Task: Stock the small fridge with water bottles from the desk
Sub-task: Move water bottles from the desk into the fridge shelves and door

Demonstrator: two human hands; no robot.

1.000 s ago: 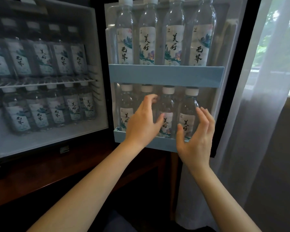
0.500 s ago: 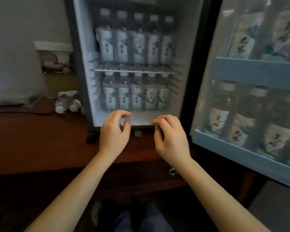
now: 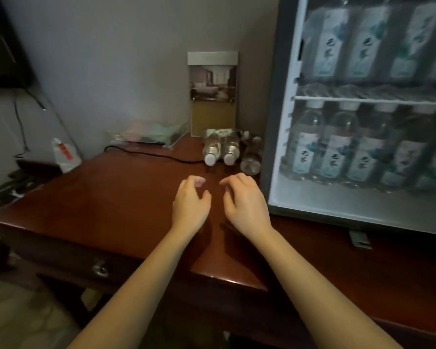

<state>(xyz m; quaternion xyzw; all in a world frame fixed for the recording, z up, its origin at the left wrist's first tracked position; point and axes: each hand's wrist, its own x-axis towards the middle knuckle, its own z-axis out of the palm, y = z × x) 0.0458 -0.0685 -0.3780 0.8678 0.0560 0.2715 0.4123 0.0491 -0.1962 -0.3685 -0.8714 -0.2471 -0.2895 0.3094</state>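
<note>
Three clear water bottles lie on the dark red desk beside the fridge: two with white caps facing me, a third against the fridge wall. The small fridge stands open at right, with labelled bottles in rows on both shelves. My left hand and my right hand hover over the desk just short of the lying bottles. Both hold nothing, fingers curled and apart.
A clear plastic tray with packets and an upright brochure stand sit at the back of the desk. A black cable runs across the desk toward the bottles. A white bag hangs off the left edge.
My view has swung left from the fridge door shelves to the desk. Both hands left the door bottles and moved empty toward the bottles lying on the desk.
</note>
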